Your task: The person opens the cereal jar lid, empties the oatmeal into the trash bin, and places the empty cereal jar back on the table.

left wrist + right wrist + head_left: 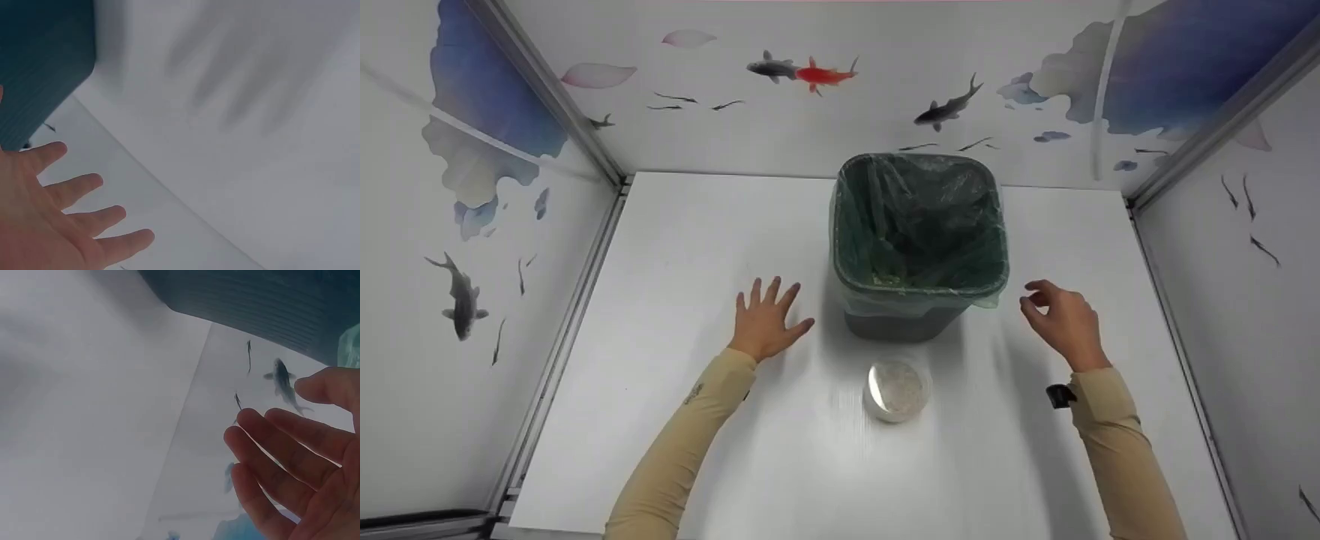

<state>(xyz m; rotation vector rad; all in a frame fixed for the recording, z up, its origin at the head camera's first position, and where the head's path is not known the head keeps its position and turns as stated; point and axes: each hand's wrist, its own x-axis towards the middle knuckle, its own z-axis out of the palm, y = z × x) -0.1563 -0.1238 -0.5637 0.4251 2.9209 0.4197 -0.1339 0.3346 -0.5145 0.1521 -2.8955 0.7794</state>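
Observation:
A dark green bin point(896, 325) stands toward the back of the white table, lined with a clear plastic bag point(930, 303) folded over its rim. My left hand point(766, 324) hovers to the left of the bin, fingers spread and nothing in them; the left wrist view shows its bare palm beside the bin wall point(45, 50). On the bin's right side, my right hand point(1066, 322) is raised with loosely bent fingers. Its palm point(326, 495) is bare in the right wrist view. In front of the bin sits a small round clear container point(897, 391), apart from both hands.
White panels printed with fish enclose the table point(690, 247) at the back and on both sides. A metal frame rail point(585, 292) runs along the left edge. Yellowish bits point(888, 279) show low inside the bin.

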